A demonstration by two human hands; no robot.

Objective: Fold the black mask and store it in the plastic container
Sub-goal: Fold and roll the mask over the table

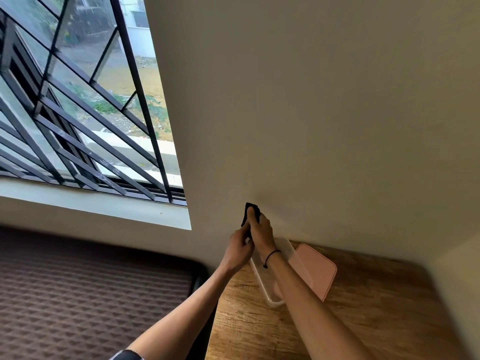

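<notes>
The black mask (pixel 255 211) is bunched small and held up in front of the wall, above the clear plastic container (pixel 268 294). My right hand (pixel 261 229) grips its upper part with the fingers wrapped over it. My left hand (pixel 240 249) pinches its lower edge from the left. Most of the mask is hidden by my fingers. The container stands open on the wooden table (pixel 363 320), and my right forearm crosses over it.
A pink lid (pixel 318 271) lies beside the container on its right, close to the wall. A dark patterned mattress (pixel 91 289) lies left of the table. A barred window (pixel 78 100) fills the upper left.
</notes>
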